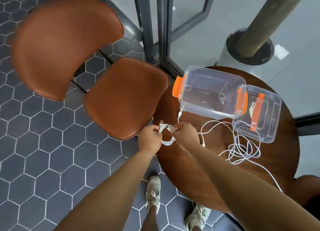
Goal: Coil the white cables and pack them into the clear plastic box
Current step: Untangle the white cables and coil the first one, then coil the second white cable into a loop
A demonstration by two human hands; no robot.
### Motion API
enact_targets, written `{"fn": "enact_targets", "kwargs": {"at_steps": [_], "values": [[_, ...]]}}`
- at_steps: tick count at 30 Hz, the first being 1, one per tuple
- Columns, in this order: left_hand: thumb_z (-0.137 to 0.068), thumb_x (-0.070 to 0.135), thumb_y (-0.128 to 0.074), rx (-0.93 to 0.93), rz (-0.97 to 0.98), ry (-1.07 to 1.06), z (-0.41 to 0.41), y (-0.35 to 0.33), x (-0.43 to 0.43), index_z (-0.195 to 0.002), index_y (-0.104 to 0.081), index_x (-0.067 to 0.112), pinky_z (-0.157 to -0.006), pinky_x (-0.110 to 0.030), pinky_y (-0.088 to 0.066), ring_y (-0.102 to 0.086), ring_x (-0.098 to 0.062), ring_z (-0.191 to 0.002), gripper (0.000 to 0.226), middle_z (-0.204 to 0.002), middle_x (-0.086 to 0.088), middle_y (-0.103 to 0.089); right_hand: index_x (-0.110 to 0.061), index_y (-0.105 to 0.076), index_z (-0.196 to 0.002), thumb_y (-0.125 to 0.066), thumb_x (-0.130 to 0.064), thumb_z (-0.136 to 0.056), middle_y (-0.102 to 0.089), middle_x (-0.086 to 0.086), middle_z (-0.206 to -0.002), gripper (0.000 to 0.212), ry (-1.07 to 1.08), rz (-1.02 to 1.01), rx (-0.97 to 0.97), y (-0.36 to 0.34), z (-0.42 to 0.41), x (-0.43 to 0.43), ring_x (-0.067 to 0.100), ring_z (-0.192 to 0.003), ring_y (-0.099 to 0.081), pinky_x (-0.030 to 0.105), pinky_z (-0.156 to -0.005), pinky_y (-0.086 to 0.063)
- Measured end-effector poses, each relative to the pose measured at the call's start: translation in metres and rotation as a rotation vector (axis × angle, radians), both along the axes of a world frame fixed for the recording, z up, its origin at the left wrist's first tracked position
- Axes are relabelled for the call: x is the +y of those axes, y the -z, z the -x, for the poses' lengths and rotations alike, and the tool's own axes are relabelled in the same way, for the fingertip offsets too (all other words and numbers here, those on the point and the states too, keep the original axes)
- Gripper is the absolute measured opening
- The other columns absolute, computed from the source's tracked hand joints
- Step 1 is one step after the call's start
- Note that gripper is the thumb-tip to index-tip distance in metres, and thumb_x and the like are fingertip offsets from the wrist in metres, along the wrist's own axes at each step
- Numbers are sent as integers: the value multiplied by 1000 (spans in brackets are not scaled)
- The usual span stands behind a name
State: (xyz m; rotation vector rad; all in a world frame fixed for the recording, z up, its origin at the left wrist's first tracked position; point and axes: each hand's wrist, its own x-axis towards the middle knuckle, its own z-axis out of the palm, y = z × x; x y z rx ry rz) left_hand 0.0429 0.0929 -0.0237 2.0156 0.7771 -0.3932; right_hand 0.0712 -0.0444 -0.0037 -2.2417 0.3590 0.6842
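Note:
A small coil of white cable point(167, 136) hangs between my hands at the left edge of the round wooden table point(199, 168). My left hand point(150, 138) pinches the coil's left side, where a USB plug sticks up. The coil's right side is pinched by my right hand point(186, 135). More white cable point(242, 151) lies loose and tangled on the table to the right, one end trailing toward me. The clear plastic box point(212, 92) with orange latches stands open at the table's far side, with a plug end resting against its near wall.
The box's clear lid point(259, 112) with an orange handle lies right of the box. A brown leather chair point(124, 95) stands close to the table's left. A glass partition and a planter with a trunk point(251, 45) are behind. My feet are on hexagon floor tiles.

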Motion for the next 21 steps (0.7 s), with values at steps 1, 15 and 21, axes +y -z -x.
{"fn": "enact_targets", "kwargs": {"at_steps": [1,15,21], "values": [[-81,6,-64,5,-10,9,-3,6,1,-103,-75,15,-77,-50,-61,-73,-33,-83,26,-92,-7,-77,-17,-74,-108,-69,-20,-87,-76,1,-105,22,-2,16,-5,6,-2,2,21,-92,-71,37,-80,-60],[-87,2,-64,3,-158,106,-11,34,-4,-107,-75,9,-84,-39,-57,-70,-27,-93,24,-101,-9,-76,-22,-73,-106,-59,-11,-88,-74,2,-101,26,-35,177,9,40,-13,10,23,-90,-67,26,-67,-42],[-87,8,-65,-15,-234,216,-8,36,-7,-120,-71,11,-87,-41,-58,-70,-25,-99,33,-110,-8,-72,-19,-69,-118,-61,-11,-89,-73,3,-108,31,-39,156,-24,44,-8,7,24,-99,-67,25,-71,-41]]}}
